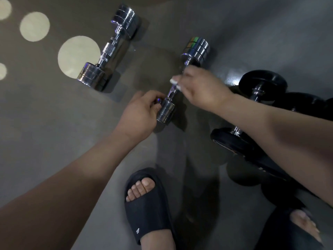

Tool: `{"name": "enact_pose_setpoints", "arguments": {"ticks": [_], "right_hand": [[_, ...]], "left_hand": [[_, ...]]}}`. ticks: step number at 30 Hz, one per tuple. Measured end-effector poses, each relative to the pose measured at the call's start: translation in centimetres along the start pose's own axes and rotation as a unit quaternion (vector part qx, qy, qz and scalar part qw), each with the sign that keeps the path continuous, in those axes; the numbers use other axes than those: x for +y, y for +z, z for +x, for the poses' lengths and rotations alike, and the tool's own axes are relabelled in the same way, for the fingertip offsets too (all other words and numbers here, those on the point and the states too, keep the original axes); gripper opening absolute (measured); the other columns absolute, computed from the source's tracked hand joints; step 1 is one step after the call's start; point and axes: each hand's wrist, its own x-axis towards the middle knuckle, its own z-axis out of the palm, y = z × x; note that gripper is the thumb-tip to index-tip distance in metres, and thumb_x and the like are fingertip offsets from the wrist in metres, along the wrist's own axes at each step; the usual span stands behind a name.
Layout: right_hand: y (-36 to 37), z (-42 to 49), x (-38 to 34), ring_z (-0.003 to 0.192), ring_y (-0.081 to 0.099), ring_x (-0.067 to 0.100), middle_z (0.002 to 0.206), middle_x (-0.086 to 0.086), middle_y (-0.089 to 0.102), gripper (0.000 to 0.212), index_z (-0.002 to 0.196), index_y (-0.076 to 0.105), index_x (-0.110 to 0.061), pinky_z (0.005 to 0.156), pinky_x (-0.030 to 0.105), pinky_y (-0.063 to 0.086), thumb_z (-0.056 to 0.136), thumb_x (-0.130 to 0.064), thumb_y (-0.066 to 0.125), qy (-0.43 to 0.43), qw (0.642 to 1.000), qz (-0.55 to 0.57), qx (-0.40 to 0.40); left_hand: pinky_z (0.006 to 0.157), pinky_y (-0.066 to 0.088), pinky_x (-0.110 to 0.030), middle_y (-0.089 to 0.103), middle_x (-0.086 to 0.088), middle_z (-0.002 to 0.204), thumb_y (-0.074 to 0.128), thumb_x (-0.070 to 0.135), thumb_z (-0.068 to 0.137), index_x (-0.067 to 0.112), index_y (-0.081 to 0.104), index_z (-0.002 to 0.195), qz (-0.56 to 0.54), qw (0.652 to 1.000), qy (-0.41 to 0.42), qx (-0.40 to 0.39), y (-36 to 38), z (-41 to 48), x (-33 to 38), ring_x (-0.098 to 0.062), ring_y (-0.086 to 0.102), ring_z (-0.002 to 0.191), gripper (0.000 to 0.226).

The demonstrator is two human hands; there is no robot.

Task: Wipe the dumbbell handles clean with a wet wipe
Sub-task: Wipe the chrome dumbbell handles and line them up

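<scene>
Head view, looking down on a grey floor (45, 123); a chrome dumbbell (196, 49) lies just above centre, its axis running from 1 o'clock to 7 o'clock. The left hand (138, 114) is closed around the near head (165, 110), fingers wrapped on its side, steadying it. The right hand (200, 87) is curled over the handle (172, 91) at centre, fingers clenched on a wipe (174, 82), of which only small white edges show past the fingertips; how much of the bar the wipe covers cannot be told. A second chrome dumbbell (108, 49) lies free at 11 o'clock, well apart from both hands; black dumbbells (261, 83) are piled at 3 o'clock, partly behind the right forearm; a foot in a dark slide (146, 204) stands at 6 o'clock, another foot at 5 o'clock.

Step in hand, as judged: wiping the handle of the centre dumbbell. To do it well, the left hand should keep the head from rolling while the right wraps the wipe fully round the bar and draws it end to end, twisting so the knurled grip is cleaned on its underside too; light pressure suffices; the collars beside each head deserve a pass; the dumbbell at 11 o'clock and the black ones likely remain.
</scene>
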Motion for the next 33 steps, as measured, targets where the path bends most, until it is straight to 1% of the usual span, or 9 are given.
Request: {"name": "enact_pose_setpoints", "arguments": {"ticks": [2, 4, 6, 9, 11, 14, 19, 25, 33], "right_hand": [[-0.4, 0.7, 0.1, 0.091, 0.064, 0.031, 0.106, 0.011, 0.064, 0.036, 0.118, 0.070, -0.014, 0.081, 0.038, 0.054, 0.098, -0.032, 0.046, 0.096, 0.995, 0.030, 0.025], [-0.5, 0.9, 0.1, 0.092, 0.063, 0.007, 0.103, -0.006, 0.068, 0.026, 0.113, 0.070, -0.016, 0.089, 0.026, 0.051, 0.101, -0.025, 0.049, 0.196, 0.971, 0.134, 0.043], [-0.1, 0.8, -0.1, 0.069, 0.060, -0.006, 0.083, -0.016, 0.067, 0.017, 0.107, 0.067, -0.018, 0.074, 0.020, 0.054, 0.102, -0.019, 0.051, 0.283, 0.919, 0.271, 0.046], [0.4, 0.6, 0.0, 0.049, 0.055, 0.008, 0.074, -0.002, 0.066, 0.007, 0.099, 0.057, -0.025, 0.051, 0.028, 0.052, 0.102, -0.022, 0.052, 0.368, 0.854, 0.363, 0.061], [0.8, 0.7, 0.2, 0.057, 0.060, 0.011, 0.079, -0.003, 0.068, 0.007, 0.092, 0.055, -0.028, 0.056, 0.030, 0.056, 0.099, -0.028, 0.053, 0.388, 0.867, 0.304, 0.070], [1.2, 0.6, 0.5, 0.070, 0.055, 0.004, 0.096, -0.002, 0.063, 0.007, 0.088, 0.056, -0.028, 0.060, 0.006, 0.038, 0.094, -0.030, 0.060, 0.377, 0.904, 0.180, 0.091], [1.5, 0.7, -0.6, 0.075, 0.065, 0.010, 0.082, -0.006, 0.066, 0.007, 0.101, 0.061, -0.020, 0.070, 0.028, 0.056, 0.095, -0.022, 0.059, 0.352, 0.895, 0.243, 0.123], [2.2, 0.7, -1.3, 0.081, 0.062, 0.007, 0.099, 0.001, 0.066, 0.027, 0.104, 0.071, -0.024, 0.075, 0.014, 0.048, 0.082, -0.038, 0.065, 0.314, 0.912, 0.233, 0.127], [1.6, 1.2, -2.1, 0.074, 0.049, 0.000, 0.100, 0.005, 0.057, 0.016, 0.105, 0.073, -0.015, 0.071, -0.002, 0.034, 0.094, -0.017, 0.061, 0.275, 0.936, 0.179, 0.129]], "left_hand": [[0.077, 0.032, -0.001, 0.058, 0.001, 0.105, 0.059, 0.018, 0.097, 0.036, 0.067, 0.118, 0.014, 1.000, -0.004, -0.002, -0.1, -0.1, 0.2, 0.000, 0.054, 0.084, 0.030], [0.077, 0.031, 0.000, 0.058, 0.001, 0.106, 0.059, 0.019, 0.097, 0.037, 0.067, 0.117, 0.016, 1.000, -0.002, -0.002, -0.2, -0.2, 0.3, 0.002, 0.054, 0.084, 0.029], [0.075, 0.030, 0.004, 0.056, 0.001, 0.105, 0.059, 0.018, 0.097, 0.036, 0.067, 0.117, 0.015, 1.000, -0.001, -0.001, -0.2, -0.2, 0.5, 0.004, 0.053, 0.084, 0.028], [0.074, 0.029, 0.004, 0.059, -0.001, 0.108, 0.058, 0.017, 0.098, 0.034, 0.067, 0.118, 0.017, 1.000, -0.002, 0.005, -0.1, -0.1, 0.3, -0.002, 0.051, 0.083, 0.028], [0.074, 0.029, 0.002, 0.062, -0.001, 0.111, 0.056, 0.017, 0.098, 0.034, 0.066, 0.119, 0.019, 1.000, -0.004, 0.005, -0.2, 0.0, 0.2, -0.003, 0.050, 0.088, 0.029], [0.078, 0.033, -0.012, 0.064, 0.000, 0.111, 0.054, 0.017, 0.098, 0.033, 0.066, 0.120, 0.017, 1.000, -0.014, 0.007, -0.4, 0.2, 0.2, -0.007, 0.055, 0.094, 0.030], [0.081, 0.035, -0.015, 0.066, 0.002, 0.114, 0.052, 0.016, 0.100, 0.030, 0.067, 0.122, 0.012, 0.999, -0.037, 0.009, -0.7, 0.3, 0.1, -0.014, 0.061, 0.105, 0.030], [0.091, 0.044, -0.023, 0.068, 0.001, 0.116, 0.051, 0.016, 0.100, 0.027, 0.067, 0.123, 0.007, 0.999, -0.037, 0.004, -0.7, 0.3, 0.1, -0.017, 0.062, 0.108, 0.030], [0.086, 0.041, -0.019, 0.067, -0.001, 0.115, 0.051, 0.017, 0.100, 0.029, 0.067, 0.122, 0.008, 0.999, -0.038, 0.004, -0.6, 0.4, -0.1, -0.016, 0.063, 0.105, 0.030]]}}
